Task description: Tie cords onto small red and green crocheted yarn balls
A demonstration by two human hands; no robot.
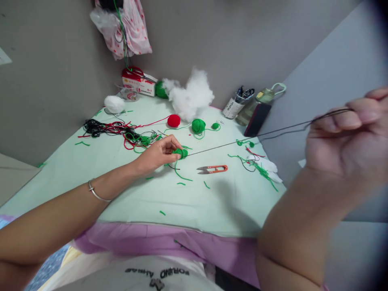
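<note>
My left hand (159, 152) pinches a small green crocheted piece (181, 152) against the pale green table (188, 202). A black thread (242, 140) runs taut from that piece up to my right hand (348, 137), which is raised at the right with its fingers closed on the thread's end. Orange thread snips (212, 169) lie on the table just right of the green piece. A thin bangle sits on my left wrist.
Tangled black, red and green yarn (112, 129) lies at the back left. A red ball (173, 120), green balls (198, 125), white stuffing (190, 95), a white ball (114, 104), a red-white box (139, 83), a pen cup (235, 106), a bottle (257, 103) and a phone (257, 119) line the back. Yarn scraps (260, 165) lie right.
</note>
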